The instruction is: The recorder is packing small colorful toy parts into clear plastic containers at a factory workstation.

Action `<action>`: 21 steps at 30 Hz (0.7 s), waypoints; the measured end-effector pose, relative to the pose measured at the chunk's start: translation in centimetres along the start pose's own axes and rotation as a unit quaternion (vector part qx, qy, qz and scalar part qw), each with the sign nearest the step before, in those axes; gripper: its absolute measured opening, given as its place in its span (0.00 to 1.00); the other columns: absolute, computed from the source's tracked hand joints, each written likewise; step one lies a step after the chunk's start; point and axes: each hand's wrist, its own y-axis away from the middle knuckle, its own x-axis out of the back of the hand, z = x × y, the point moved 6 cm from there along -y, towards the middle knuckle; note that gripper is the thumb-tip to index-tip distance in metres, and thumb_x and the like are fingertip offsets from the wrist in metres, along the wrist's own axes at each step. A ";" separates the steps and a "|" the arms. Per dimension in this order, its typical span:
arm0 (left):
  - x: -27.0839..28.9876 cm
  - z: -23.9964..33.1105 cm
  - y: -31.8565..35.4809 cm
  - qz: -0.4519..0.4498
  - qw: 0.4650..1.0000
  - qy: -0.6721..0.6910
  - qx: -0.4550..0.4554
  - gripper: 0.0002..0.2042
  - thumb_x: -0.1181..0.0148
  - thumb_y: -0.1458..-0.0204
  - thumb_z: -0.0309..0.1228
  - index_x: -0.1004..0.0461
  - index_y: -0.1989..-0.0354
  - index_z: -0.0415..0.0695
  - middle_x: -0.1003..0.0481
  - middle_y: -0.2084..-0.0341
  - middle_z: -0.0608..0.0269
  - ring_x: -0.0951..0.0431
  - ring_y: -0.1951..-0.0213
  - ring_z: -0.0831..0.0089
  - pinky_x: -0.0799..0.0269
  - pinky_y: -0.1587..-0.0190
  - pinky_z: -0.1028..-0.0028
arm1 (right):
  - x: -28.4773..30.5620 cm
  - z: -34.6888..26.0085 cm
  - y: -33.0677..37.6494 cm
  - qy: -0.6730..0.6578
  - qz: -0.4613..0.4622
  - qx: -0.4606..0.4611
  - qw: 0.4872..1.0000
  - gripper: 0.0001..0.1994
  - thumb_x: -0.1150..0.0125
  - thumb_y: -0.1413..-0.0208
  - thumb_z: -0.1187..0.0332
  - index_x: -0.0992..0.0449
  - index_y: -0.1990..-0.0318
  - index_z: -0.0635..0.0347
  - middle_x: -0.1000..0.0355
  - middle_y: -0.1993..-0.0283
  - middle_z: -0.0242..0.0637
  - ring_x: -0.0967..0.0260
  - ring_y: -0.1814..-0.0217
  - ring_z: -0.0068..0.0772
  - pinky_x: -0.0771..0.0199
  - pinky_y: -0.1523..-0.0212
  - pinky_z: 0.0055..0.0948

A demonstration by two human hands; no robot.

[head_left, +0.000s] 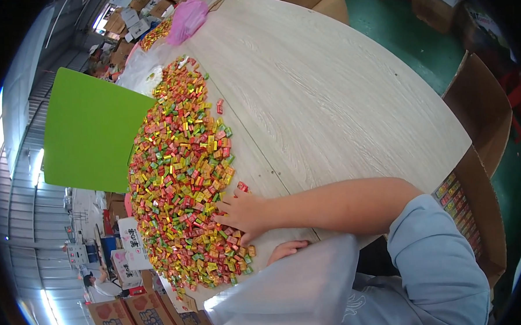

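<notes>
A wide heap of small wrapped candies point(182, 160) in red, yellow, orange and green covers one side of the pale wooden table point(327, 95). My right hand point(248, 214) rests at the heap's edge with its fingers spread, touching candies. A red candy point(242, 186) lies just beside it. Below that hand, a clear plastic box point(283, 289) is tilted at the table's edge, slightly blurred. The fingers of my left hand point(286, 251) curl over its rim; the rest of that hand is hidden behind the box. What the box holds I cannot make out.
Beyond the heap stands a bright green board point(91, 135). A pink plastic bag point(187, 20) and a clear bag point(137, 72) lie at the table's far end. An open cardboard box point(489, 210) with rows of small packs stands by my right arm. Printed cartons point(145, 318) are stacked at lower left.
</notes>
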 end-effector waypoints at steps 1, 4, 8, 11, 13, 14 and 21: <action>-0.1 -0.2 0.2 0.001 1.000 -0.001 0.001 0.20 0.42 0.37 0.31 0.34 0.38 0.41 0.29 0.41 0.34 0.27 0.39 0.43 0.31 0.37 0.55 | 0.1 0.0 0.0 0.000 -0.001 -0.001 1.000 0.44 0.28 0.56 0.38 0.32 0.34 0.50 0.37 0.32 0.48 0.39 0.31 0.48 0.34 0.41 0.51; -0.2 0.2 -0.1 0.005 1.000 0.009 0.004 0.20 0.43 0.37 0.31 0.34 0.38 0.41 0.29 0.41 0.34 0.27 0.38 0.42 0.31 0.37 0.55 | 0.6 0.0 0.0 -0.027 0.015 0.017 0.999 0.36 0.27 0.54 0.43 0.29 0.39 0.49 0.33 0.39 0.48 0.32 0.38 0.47 0.25 0.52 0.48; 0.2 0.4 -0.3 -0.013 0.999 0.025 0.019 0.21 0.42 0.38 0.31 0.34 0.38 0.41 0.29 0.42 0.34 0.28 0.38 0.42 0.31 0.37 0.54 | 1.2 -0.5 -0.2 -0.040 0.030 0.044 0.998 0.28 0.30 0.49 0.50 0.27 0.42 0.48 0.29 0.49 0.47 0.24 0.51 0.47 0.22 0.64 0.46; 0.0 0.9 -1.1 -0.020 1.000 0.010 0.010 0.21 0.41 0.38 0.31 0.33 0.38 0.42 0.28 0.42 0.35 0.28 0.38 0.42 0.31 0.37 0.54 | 0.8 -0.3 -0.7 -0.042 0.020 0.047 0.998 0.20 0.38 0.41 0.55 0.27 0.43 0.48 0.27 0.56 0.49 0.21 0.60 0.48 0.21 0.69 0.47; -0.4 1.3 -1.2 -0.014 1.000 0.017 0.008 0.21 0.41 0.39 0.31 0.33 0.38 0.42 0.28 0.43 0.36 0.28 0.38 0.42 0.31 0.37 0.54 | 0.5 0.3 -1.0 -0.018 0.012 0.027 0.999 0.15 0.46 0.36 0.59 0.26 0.44 0.49 0.26 0.60 0.49 0.20 0.61 0.49 0.21 0.69 0.49; -1.0 1.9 -1.5 0.019 0.999 0.008 0.027 0.22 0.40 0.39 0.33 0.33 0.37 0.42 0.28 0.43 0.37 0.28 0.38 0.43 0.31 0.37 0.54 | 0.2 0.4 -0.9 -0.019 0.009 0.032 0.999 0.15 0.46 0.36 0.59 0.26 0.44 0.49 0.26 0.60 0.49 0.20 0.61 0.49 0.21 0.69 0.49; -2.3 3.4 -1.9 0.130 0.932 0.026 0.337 0.23 0.44 0.35 0.40 0.30 0.37 0.39 0.26 0.43 0.44 0.26 0.40 0.54 0.33 0.35 0.62 | 3.7 3.1 0.0 -0.086 0.034 -0.017 0.996 0.12 0.45 0.37 0.60 0.25 0.50 0.51 0.24 0.59 0.46 0.20 0.60 0.50 0.21 0.64 0.49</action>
